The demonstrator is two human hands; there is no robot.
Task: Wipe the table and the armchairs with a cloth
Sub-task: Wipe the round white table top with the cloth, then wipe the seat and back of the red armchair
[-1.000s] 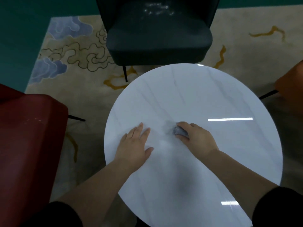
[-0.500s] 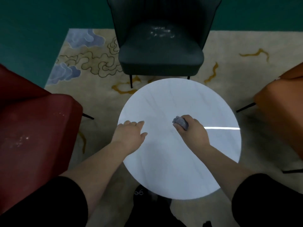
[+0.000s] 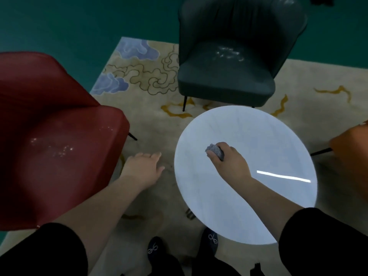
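Nearest are two dark shoes (image 3: 211,239) with little bows, standing on the rug (image 3: 151,118) by the near edge of the round white surface (image 3: 258,136). The black sleeves (image 3: 322,242) are pushed up on both arms.

The right hand (image 3: 229,160) is over the left part of the surface, well inside its rim. Its fingers are curled tight round a small grey cloth (image 3: 214,150), bunched into a ball, and a bit of cloth pokes out past the thumb. I cannot tell if the cloth touches the top. A bright strip of light shines on the surface to the right of that hand.

The left hand (image 3: 144,166) is off the surface, out over the rug in the open gap between the rim and the red armchair (image 3: 59,140). Its fingers are loose and nearly straight, and it holds nothing.

The red armchair fills the left side, with small shiny specks on its seat. At the right edge, the corner of an orange armchair (image 3: 350,142) sits just beside the rim. Farthest away, a dark green armchair (image 3: 229,72) stands close behind the far rim, also with shiny marks on its seat. Past the rug the floor (image 3: 79,26) is green.
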